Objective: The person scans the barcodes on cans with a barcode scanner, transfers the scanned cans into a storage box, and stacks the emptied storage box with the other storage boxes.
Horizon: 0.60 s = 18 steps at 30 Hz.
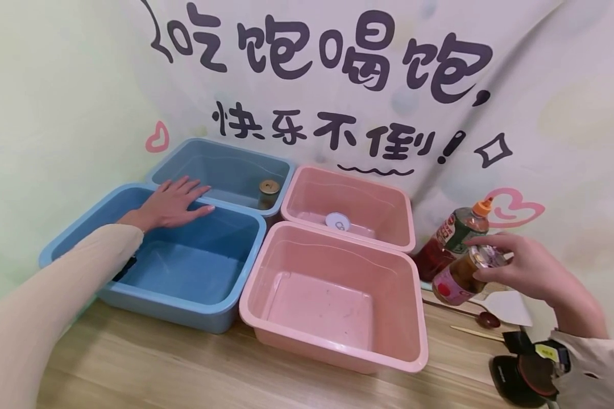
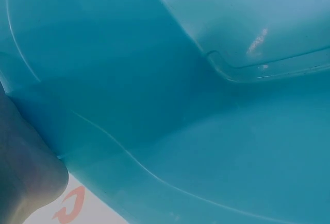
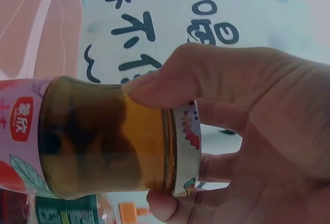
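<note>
My right hand [image 1: 534, 267] grips a glass jar [image 1: 460, 278] by its lidded end, tilted, to the right of the front pink bin [image 1: 332, 358]. In the right wrist view the jar [image 3: 103, 136] shows amber liquid with dark pieces, a pink label and a patterned lid, with thumb and fingers around its neck. A sauce bottle [image 1: 452, 236] with an orange nozzle stands just behind the jar. My left hand [image 1: 171, 204] has its fingers spread over the back rim of the front blue bin [image 1: 253, 250]. The left wrist view shows mostly blue bin wall [image 2: 129, 90].
A can with a gold top [image 1: 268, 193] stands in the back blue bin [image 1: 220, 149]. A white round-topped item [image 1: 337, 221] is inside the back pink bin [image 1: 358, 177]. At right lie a white spatula [image 1: 509, 307], a dark spoon [image 1: 488, 320] and a black object [image 1: 511, 380].
</note>
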Tool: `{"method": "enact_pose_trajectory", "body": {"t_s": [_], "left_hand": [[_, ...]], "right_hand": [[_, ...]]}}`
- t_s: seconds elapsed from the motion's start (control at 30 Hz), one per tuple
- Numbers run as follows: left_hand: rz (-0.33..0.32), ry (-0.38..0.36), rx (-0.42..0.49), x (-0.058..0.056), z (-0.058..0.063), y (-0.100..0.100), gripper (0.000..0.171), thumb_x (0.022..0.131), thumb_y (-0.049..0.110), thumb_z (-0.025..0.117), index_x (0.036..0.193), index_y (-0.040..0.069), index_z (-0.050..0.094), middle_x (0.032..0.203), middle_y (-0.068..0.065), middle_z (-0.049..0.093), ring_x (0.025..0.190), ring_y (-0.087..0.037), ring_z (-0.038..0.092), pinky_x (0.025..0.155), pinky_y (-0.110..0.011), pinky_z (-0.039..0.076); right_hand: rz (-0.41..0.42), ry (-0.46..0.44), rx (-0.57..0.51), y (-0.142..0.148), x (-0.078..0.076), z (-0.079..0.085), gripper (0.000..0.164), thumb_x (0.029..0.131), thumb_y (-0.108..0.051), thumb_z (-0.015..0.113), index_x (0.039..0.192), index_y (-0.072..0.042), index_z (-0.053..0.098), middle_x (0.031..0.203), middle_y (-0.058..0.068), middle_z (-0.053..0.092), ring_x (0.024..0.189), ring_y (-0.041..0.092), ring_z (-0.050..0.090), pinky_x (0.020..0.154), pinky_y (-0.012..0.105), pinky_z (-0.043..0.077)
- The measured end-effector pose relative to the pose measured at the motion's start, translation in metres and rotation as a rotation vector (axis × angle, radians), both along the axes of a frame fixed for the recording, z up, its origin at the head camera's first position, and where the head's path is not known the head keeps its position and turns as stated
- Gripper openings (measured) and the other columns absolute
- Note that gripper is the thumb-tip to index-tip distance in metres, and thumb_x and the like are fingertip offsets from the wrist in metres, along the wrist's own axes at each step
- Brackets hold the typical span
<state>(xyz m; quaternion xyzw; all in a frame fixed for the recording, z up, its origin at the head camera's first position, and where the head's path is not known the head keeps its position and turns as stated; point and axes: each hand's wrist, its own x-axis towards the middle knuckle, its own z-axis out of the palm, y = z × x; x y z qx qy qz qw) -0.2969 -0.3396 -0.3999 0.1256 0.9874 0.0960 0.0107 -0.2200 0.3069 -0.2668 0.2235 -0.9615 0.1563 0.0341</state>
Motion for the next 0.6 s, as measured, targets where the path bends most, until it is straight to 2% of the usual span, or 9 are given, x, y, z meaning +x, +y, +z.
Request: {"method": "enact_pose_trajectory", "body": {"t_s": [0.1,0.27,0.6], "left_hand": [[-0.001,0.004,0.003,-0.001,-0.001,0.0,0.077,0.098,0.056,0.047,0.156,0.007,0.032,0.16,-0.029,0.027,0.15,-0.052,0.014,0.119,-0.07,0.007],[0.002,0.005,-0.009,-0.001,-0.003,-0.002,0.078,0.098,0.058,0.047,0.156,0.008,0.032,0.16,-0.028,0.027,0.15,-0.051,0.014,0.119,-0.069,0.007],[0.001,0.001,-0.007,-0.003,-0.005,-0.003,0.08,0.098,0.06,0.046,0.156,0.008,0.032,0.16,-0.028,0.027,0.15,-0.052,0.014,0.119,-0.069,0.007]], "right_hand": [[0.014,-0.014,0.007,-0.012,-0.005,0.005,0.049,0.072,-0.007,0.084,0.118,-0.005,0.07,0.097,0.014,0.07,0.064,0.001,0.049,0.055,0.024,0.041],[0.022,-0.055,0.047,-0.036,-0.018,0.016,0.047,0.074,-0.009,0.083,0.119,-0.006,0.07,0.094,0.008,0.067,0.065,0.007,0.053,0.057,0.025,0.044],[0.021,-0.169,0.049,-0.08,-0.044,0.022,0.045,0.078,-0.01,0.079,0.121,-0.005,0.07,0.101,0.015,0.067,0.085,0.026,0.06,0.066,0.032,0.052]]}}
